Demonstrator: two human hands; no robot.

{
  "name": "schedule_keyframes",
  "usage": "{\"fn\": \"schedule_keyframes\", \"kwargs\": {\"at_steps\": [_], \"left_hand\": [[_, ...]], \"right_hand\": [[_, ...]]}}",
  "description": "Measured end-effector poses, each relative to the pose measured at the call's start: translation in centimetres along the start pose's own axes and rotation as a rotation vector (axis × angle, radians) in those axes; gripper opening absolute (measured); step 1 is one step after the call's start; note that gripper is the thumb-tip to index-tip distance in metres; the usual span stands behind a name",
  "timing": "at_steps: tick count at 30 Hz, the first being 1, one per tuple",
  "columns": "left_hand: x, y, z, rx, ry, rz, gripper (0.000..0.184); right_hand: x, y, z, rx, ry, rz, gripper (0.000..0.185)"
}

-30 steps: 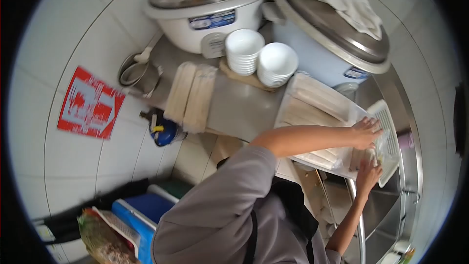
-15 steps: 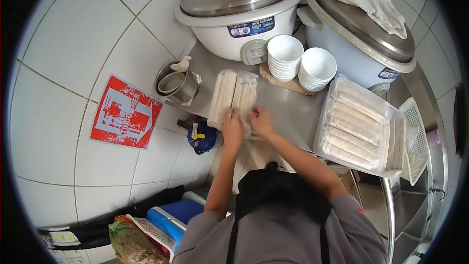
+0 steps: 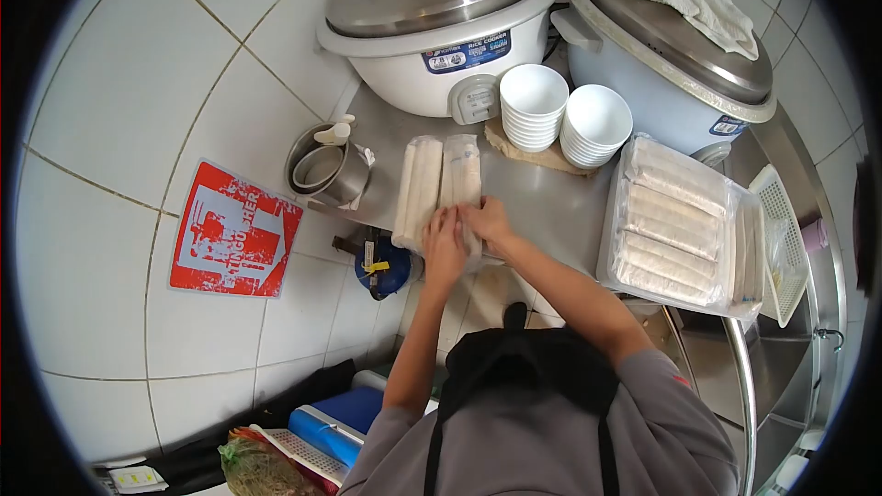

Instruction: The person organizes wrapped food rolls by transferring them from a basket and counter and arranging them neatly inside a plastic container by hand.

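Note:
Two long pale packs in clear plastic lie side by side near the counter's front edge, a left pack [image 3: 419, 186] and a right pack [image 3: 460, 171]. My left hand [image 3: 445, 243] rests over their near ends, its fingers close together. My right hand [image 3: 487, 223] has its fingers curled against the right pack's near right side. Farther right, a white tray [image 3: 609, 262] holds several similar wrapped pale rolls [image 3: 669, 230] under clear plastic.
Two big rice cookers, one white [image 3: 404, 69] and one bluish [image 3: 625, 83], stand behind two stacks of white bowls [image 3: 533, 106]. Metal pots [image 3: 326, 170] sit at the left edge. A perforated basket [image 3: 781, 248] is beside the tray. A blue object [image 3: 386, 266] is below the counter.
Both hands have moved from the tray at the right to the two packs. Since the middle frame they have stayed at the packs' near ends, and the packs now lie slightly apart at the top.

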State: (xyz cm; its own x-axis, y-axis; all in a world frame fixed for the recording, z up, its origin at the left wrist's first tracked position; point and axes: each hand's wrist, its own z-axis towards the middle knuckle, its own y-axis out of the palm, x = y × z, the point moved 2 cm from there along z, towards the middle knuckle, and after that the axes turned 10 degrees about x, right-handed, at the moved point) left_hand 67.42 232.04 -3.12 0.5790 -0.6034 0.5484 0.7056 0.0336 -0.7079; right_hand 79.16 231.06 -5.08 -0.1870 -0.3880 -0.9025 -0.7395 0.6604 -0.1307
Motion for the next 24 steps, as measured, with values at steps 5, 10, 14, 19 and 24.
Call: {"fn": "schedule_keyframes", "kwargs": {"at_steps": [5, 10, 14, 19, 24], "left_hand": [[0.5, 0.3, 1.2, -0.079, -0.154, 0.034, 0.036], [0.3, 1.6, 2.2, -0.069, -0.382, 0.013, 0.043], [0.8, 0.6, 2.9, -0.228, -0.794, -0.888, 0.049], [7.7, -2.5, 2.5, -0.271, -0.669, -1.459, 0.044], [16.6, 0.9, 0.3, -0.373, -0.716, -1.782, 0.048]], "right_hand": [[1.8, 0.0, 1.1, -0.149, 0.152, 0.232, 0.037], [2.1, -1.7, 1.3, -0.322, 0.230, 0.374, 0.041], [0.2, -4.3, -1.2, -0.388, 0.008, 0.269, 0.038], [-9.6, -13.1, -9.3, -0.290, -0.429, -0.049, 0.033], [-13.5, -23.4, -12.4, -0.133, -0.614, -0.209, 0.036]]}}
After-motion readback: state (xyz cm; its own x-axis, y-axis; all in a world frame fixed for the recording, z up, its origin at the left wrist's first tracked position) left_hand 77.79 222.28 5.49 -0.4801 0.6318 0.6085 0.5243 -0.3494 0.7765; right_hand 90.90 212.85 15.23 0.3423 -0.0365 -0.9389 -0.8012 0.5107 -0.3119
